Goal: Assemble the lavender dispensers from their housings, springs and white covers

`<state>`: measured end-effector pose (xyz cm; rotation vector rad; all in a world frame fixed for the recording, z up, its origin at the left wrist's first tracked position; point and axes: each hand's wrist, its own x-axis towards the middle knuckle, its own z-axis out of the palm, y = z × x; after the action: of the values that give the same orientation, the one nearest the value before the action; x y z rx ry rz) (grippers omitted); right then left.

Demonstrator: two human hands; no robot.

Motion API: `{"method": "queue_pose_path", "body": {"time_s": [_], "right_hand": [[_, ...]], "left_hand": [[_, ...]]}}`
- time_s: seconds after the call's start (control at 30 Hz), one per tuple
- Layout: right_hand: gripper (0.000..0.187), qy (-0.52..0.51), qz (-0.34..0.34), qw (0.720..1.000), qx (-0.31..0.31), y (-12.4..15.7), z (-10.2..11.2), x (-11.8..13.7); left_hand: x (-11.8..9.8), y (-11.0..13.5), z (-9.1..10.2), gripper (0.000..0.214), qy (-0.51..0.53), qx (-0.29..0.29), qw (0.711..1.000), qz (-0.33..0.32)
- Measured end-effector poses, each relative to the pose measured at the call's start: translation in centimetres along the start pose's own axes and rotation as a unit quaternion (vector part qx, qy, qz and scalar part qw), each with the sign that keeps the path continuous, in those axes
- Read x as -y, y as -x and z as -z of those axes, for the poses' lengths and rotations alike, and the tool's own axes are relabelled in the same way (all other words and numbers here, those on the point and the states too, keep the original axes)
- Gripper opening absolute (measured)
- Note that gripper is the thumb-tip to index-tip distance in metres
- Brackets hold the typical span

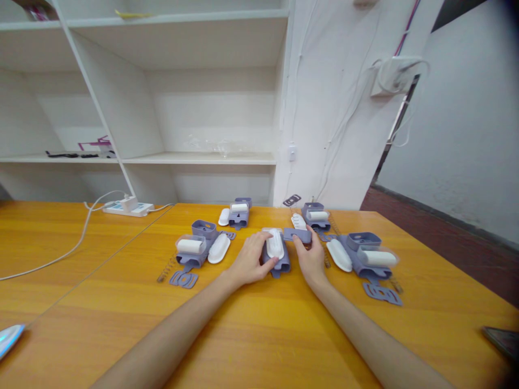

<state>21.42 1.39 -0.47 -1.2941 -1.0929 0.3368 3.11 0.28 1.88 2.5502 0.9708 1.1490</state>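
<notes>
A purple lint-roller body with a white cover (275, 249) lies on the orange table (251, 335) in front of me. My left hand (251, 262) grips its left side, fingers curled round it. My right hand (310, 256) pinches a flat purple part (297, 234) at the body's upper right end. Similar purple and white sets lie around: one at the left (197, 249), one at the back (238, 213), one behind my right hand (316, 215), one at the right (367, 254).
Thin springs (167, 268) and flat purple pieces (183, 279) lie by the sets. A power strip (127, 207) with a white cable sits at the back left. White shelves (194, 158) stand behind the table. A dark object (503, 340) lies at the right edge.
</notes>
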Motion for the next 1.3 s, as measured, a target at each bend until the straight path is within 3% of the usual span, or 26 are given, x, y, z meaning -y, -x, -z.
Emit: {"method": "queue_pose_path", "body": {"time_s": [0.13, 0.4, 0.73, 0.9, 1.1, 1.3], "right_hand": [[0.061, -0.011, -0.001, 1.0, 0.0, 0.0, 0.0, 0.1], [0.063, -0.012, -0.001, 1.0, 0.015, 0.1, 0.0, 0.4], [0.06, -0.011, -0.004, 1.0, -0.009, 0.1, 0.1, 0.2], [0.056, -0.008, -0.002, 1.0, -0.023, 0.0, 0.1, 0.1], [0.056, -0.017, -0.019, 0.999, -0.031, 0.1, 0.2, 0.2], [0.058, -0.048, -0.063, 0.997, -0.025, 0.3, 0.4, 0.6]], "left_hand": [[-0.3, 0.0, 0.0, 0.048, -0.052, 0.016, 0.998, -0.017], [0.0, 0.0, -0.2, 0.038, -0.072, -0.013, 0.997, -0.031], [-0.7, 0.0, -0.4, 0.051, -0.176, -0.075, 0.98, 0.052], [-0.6, 0.1, -0.2, 0.068, -0.21, -0.061, 0.975, 0.047], [0.2, 0.1, -0.2, 0.092, -0.145, -0.029, 0.988, -0.042], [0.4, 0.1, 0.6, 0.1, -0.11, 0.015, 0.993, -0.049]]}}
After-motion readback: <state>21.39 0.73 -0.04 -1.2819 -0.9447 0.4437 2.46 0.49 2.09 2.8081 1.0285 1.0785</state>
